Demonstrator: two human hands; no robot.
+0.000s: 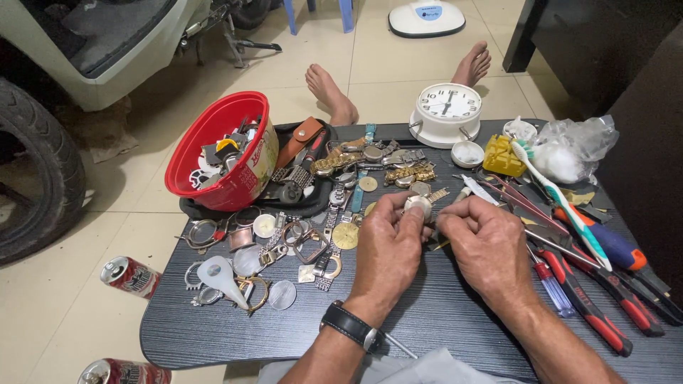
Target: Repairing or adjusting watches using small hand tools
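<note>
Left hand (388, 245) is pinching a small round watch case (417, 205) w/ fingertips, right hand (487, 245) at its 3 o'clock is pinching a thin tool, likely working the case; next move needs steady, light pressure.

- The hands, left hand (388, 245) and right hand (484, 245), meet over the middle of the surface (427, 320), pinching a small watch case (417, 205) between them.
- Behind the watch case, at the surface's far edge, stands a clock (447, 112).
- Left of the clock, a bowl (220, 149) sits tilted on a pouch (299, 203), with parts in it.
- Between the bowl and the clock lie watches (370, 167).
- Right of the clock lie a toothbrush (562, 203) and a plastic bag (573, 149).
- Before the toothbrush lie pliers (590, 309).
</note>
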